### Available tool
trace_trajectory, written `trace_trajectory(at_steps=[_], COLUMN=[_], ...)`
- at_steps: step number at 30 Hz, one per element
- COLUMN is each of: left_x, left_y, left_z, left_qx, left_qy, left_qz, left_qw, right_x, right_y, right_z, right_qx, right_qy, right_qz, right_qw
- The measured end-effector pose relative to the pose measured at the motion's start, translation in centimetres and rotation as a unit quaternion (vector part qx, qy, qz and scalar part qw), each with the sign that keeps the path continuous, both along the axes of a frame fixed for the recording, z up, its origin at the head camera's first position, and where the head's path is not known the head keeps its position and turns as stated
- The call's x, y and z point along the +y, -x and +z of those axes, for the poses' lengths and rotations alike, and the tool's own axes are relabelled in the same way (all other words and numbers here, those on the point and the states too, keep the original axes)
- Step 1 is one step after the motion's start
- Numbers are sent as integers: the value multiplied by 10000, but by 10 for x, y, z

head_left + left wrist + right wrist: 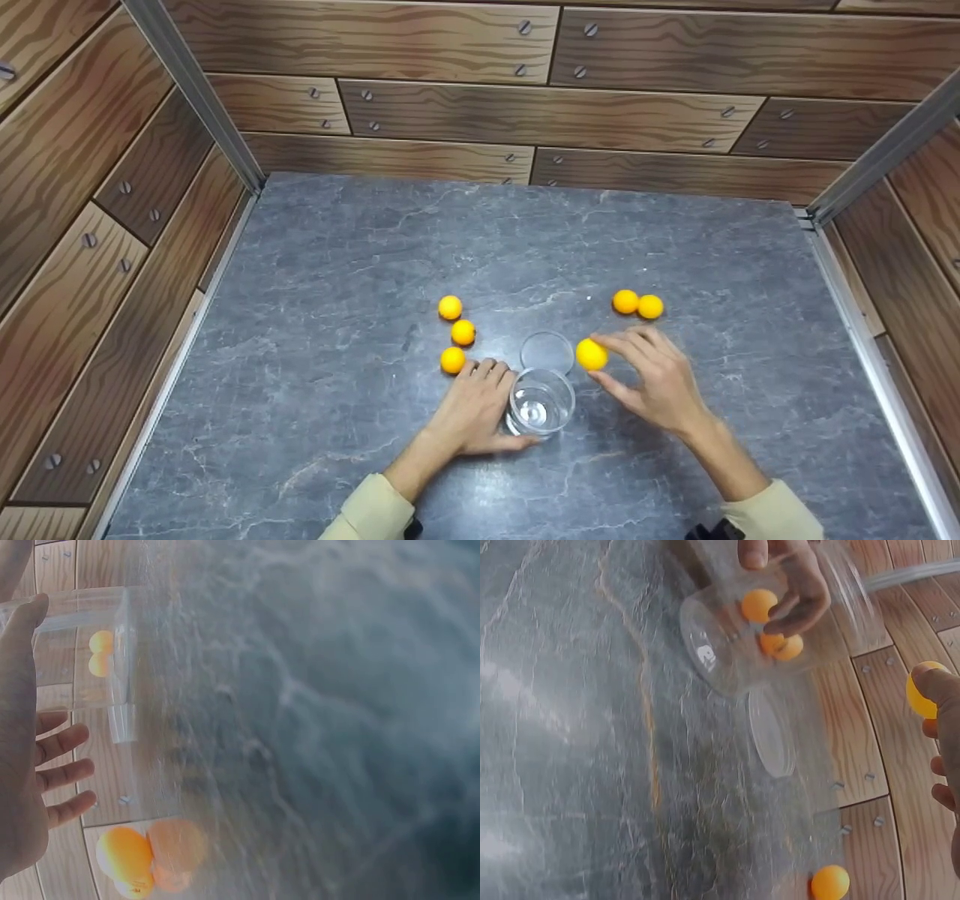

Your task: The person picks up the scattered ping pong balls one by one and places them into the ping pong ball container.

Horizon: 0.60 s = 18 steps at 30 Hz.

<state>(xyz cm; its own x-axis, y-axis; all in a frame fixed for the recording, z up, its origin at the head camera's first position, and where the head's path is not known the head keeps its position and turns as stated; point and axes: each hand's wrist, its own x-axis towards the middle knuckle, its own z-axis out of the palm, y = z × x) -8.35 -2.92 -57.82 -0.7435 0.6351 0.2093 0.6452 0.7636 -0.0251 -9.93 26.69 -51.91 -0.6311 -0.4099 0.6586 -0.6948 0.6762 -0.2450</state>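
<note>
A clear plastic jar (541, 402) stands upright, its mouth facing up. My left hand (480, 409) holds it from the left, with the thumb along the near side and the fingers toward the far side. In my right hand (656, 382), thumb and fingertips pinch an orange ping-pong ball (592, 355), held above the tabletop to the right of the jar. In the right wrist view, that ball (924, 690) shows partly behind the thumb. Just beyond the jar lies a clear round lid (547, 352).
Three orange balls (463, 332) lie left of the lid, the nearest one close to my left fingertips. Two more balls (638, 304) touch each other beyond my right hand. Wood-patterned walls (480, 112) enclose the grey marbled tabletop (337, 300) at the back and sides.
</note>
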Motion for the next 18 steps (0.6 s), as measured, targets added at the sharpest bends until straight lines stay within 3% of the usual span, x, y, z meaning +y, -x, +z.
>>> trace_trajectory(at_steps=[18], left_x=[-1], left_y=[0], left_z=[0], left_qx=[-20], left_qy=[83], left_qz=[-2], left_qw=[10000], right_x=[-30], right_y=[-13], right_z=[6], right_qx=[314], right_qy=[-92], right_qz=[544], right_qw=[9980])
